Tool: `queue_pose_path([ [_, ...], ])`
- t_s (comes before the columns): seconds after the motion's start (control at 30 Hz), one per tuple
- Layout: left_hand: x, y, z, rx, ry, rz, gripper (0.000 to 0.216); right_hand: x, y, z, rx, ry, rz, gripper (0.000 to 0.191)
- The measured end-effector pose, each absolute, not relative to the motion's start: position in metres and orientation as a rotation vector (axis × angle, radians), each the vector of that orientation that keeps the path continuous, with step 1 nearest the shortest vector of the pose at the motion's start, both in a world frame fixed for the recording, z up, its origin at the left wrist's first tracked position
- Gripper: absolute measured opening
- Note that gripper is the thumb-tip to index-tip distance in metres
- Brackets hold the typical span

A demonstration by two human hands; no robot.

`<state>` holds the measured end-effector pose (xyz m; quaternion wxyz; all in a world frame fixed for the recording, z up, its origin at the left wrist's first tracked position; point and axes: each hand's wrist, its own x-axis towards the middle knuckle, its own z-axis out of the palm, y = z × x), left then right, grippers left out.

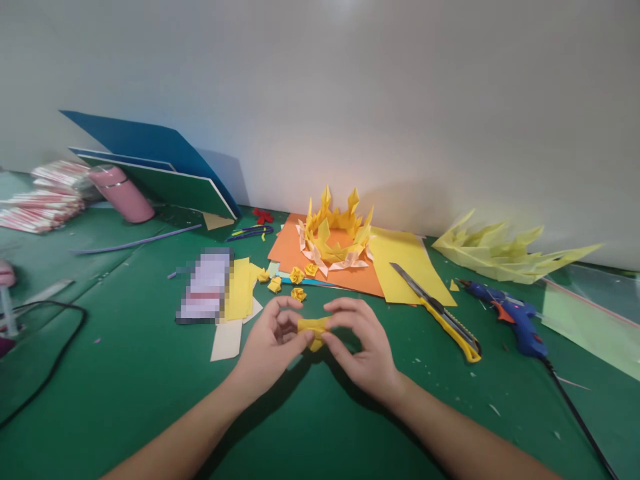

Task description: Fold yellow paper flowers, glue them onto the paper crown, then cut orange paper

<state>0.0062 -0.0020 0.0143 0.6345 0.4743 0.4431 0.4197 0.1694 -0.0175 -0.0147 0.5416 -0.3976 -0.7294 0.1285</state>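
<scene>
Between my two hands is a small folded piece of yellow paper (314,327), held just above the green tabletop. My left hand (273,337) pinches its left side with thumb and fingers. On the other side, my right hand (364,340) grips the paper's right edge the same way. Just beyond my fingertips lie several small folded yellow paper roses (297,275). Further back, a yellow folded-paper crown (337,230) with pale pink points round its base stands on orange paper (285,243).
A utility knife (440,313) with its blade out lies on yellow paper (415,257). To the right are a blue glue gun (520,317) with a cord and a pale yellow folded-paper piece (505,250). A blurred-out phone (205,287), paper strips (227,340) and a pink bottle (123,193) are left.
</scene>
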Motion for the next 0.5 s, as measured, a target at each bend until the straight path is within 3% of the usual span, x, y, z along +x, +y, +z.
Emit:
queue_pose_path([
  [0.1,0.0068,-0.0022,0.0168,1.130,1.040,0.979,0.038,0.1671,-0.0142,-0.0197,-0.974,-1.531,0.660,0.027],
  [0.2,0.0079,-0.0025,0.0176,1.156,1.052,0.988,0.036,0.1655,-0.0120,-0.0216,-0.993,-1.504,0.915,0.016],
  [0.5,0.0080,-0.0050,0.0150,1.277,1.097,0.998,0.030,0.1632,-0.0156,-0.0147,-1.110,-1.562,0.759,0.008],
])
